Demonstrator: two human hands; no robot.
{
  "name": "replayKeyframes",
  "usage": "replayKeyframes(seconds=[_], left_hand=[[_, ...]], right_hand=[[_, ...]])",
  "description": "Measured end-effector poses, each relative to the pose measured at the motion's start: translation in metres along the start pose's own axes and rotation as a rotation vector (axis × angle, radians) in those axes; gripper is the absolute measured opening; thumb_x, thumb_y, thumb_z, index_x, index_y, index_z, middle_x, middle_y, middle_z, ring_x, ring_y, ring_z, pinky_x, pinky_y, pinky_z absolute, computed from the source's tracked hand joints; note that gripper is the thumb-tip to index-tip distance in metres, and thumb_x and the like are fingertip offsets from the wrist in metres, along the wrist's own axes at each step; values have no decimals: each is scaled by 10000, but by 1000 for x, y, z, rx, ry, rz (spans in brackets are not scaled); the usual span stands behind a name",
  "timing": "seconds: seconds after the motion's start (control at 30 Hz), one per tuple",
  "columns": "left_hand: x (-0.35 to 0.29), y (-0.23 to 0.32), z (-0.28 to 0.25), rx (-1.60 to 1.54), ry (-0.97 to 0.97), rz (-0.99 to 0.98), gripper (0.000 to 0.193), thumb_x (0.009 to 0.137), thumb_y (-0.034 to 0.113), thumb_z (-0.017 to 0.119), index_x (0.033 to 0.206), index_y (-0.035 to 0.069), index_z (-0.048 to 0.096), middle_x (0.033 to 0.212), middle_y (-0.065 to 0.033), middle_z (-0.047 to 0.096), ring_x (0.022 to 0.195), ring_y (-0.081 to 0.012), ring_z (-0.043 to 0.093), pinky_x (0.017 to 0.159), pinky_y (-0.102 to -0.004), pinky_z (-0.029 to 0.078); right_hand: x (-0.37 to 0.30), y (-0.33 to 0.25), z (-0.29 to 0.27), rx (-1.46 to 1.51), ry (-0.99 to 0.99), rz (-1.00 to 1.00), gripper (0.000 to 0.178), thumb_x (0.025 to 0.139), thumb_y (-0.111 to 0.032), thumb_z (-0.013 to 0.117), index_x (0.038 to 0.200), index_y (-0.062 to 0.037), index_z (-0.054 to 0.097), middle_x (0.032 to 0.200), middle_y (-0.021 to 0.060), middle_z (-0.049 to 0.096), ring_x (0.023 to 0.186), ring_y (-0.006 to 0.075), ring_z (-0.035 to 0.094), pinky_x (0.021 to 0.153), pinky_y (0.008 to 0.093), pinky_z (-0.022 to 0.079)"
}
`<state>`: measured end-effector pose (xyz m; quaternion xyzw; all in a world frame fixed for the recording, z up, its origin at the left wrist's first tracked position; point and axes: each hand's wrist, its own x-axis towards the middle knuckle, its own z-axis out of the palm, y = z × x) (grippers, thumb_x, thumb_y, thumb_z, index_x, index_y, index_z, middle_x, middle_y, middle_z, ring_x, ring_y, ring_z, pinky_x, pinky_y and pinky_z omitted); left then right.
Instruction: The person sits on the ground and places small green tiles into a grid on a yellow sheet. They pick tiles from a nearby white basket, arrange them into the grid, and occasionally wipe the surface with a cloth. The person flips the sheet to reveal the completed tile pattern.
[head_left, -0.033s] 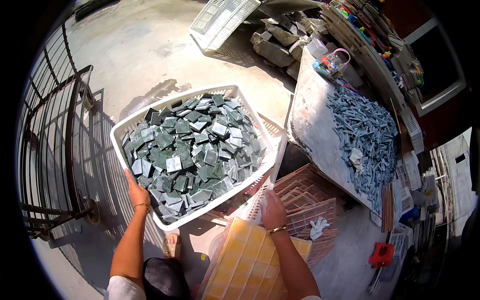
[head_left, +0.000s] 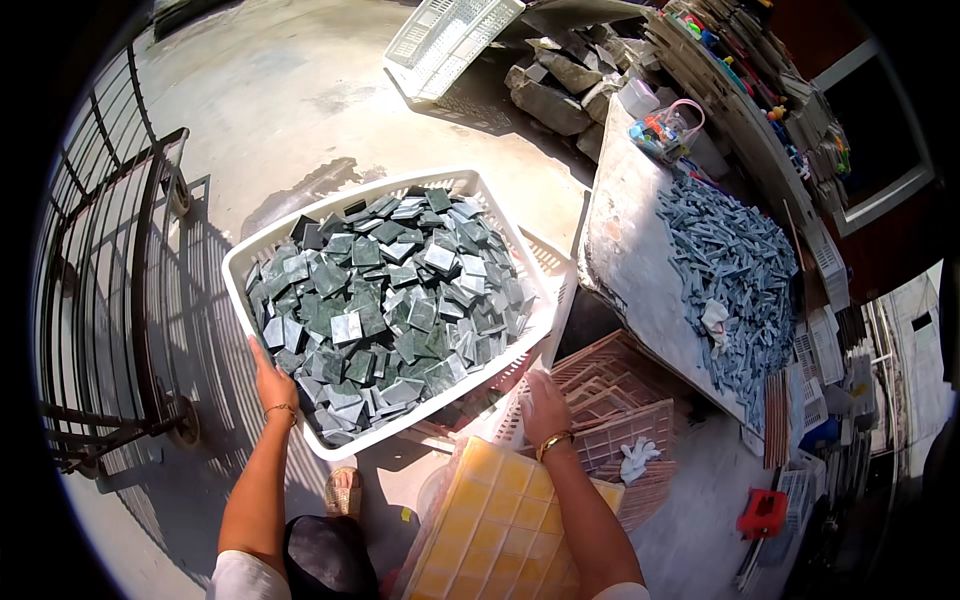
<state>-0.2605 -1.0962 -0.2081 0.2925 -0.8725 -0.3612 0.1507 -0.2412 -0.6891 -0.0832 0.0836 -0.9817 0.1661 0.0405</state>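
Observation:
A white plastic crate [head_left: 375,186] full of square grey-green stone tiles [head_left: 365,290] sits in front of me, on top of another white crate [head_left: 550,262]. My left hand [head_left: 272,382] grips its near left rim; some fingers are hidden behind the crate wall. My right hand [head_left: 545,408], with a gold bracelet at the wrist, is by the near right side of the crates, above the yellow gridded tray [head_left: 500,510]. Glare washes out its fingertips, so whether it touches the lower crate is unclear.
To the left stands a black barred metal cart [head_left: 150,300] on wheels. A slanted board [head_left: 625,240] at right bears a heap of thin stone strips [head_left: 730,280]. Reddish gridded trays [head_left: 635,432] lie below it with a white glove [head_left: 640,458]. Farther off are rough stones [head_left: 548,100] and a white crate [head_left: 450,45].
My right hand and forearm have shifted very slightly. The left hand and the crate of tiles look the same.

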Motion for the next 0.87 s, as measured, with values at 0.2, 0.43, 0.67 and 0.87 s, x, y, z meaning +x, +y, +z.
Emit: replayKeyframes(seconds=[0.2, 0.43, 0.67, 0.87], left_hand=[[19, -18, 2, 56, -107, -42, 767, 793, -36, 462, 1400, 189, 51, 1024, -284, 550, 878, -425, 557, 753, -431, 437], [31, -31, -9, 38, -162, -82, 791, 737, -41, 470, 1399, 172, 93, 1070, -291, 531, 920, -413, 554, 789, -416, 431], [38, -30, -11, -7, -177, -35, 826, 708, -62, 449, 1401, 196, 80, 1080, -299, 520, 931, -417, 548, 809, -406, 422], [43, -30, -25, 25, -258, -13, 854, 703, -51, 461, 1402, 237, 64, 1061, -311, 522, 925, -432, 544, 819, -431, 412]], right_hand=[[79, 86, 59, -580, -153, -112, 425, 797, -115, 484, 1214, -41, 450, 1270, 121, 440, 1203, 244, 378, 1003, 399, 283], [137, 54, 52, -638, -332, -151, 151, 756, -131, 499, 804, -100, 638, 935, 114, 624, 918, 247, 565, 942, 419, 337], [117, 52, 54, -745, -478, -185, 168, 747, -134, 495, 721, -121, 661, 756, 81, 646, 778, 230, 612, 800, 349, 401], [81, 29, 53, -774, -817, 29, 224, 801, -233, 518, 929, -155, 685, 950, 94, 655, 952, 214, 611, 936, 349, 353]])
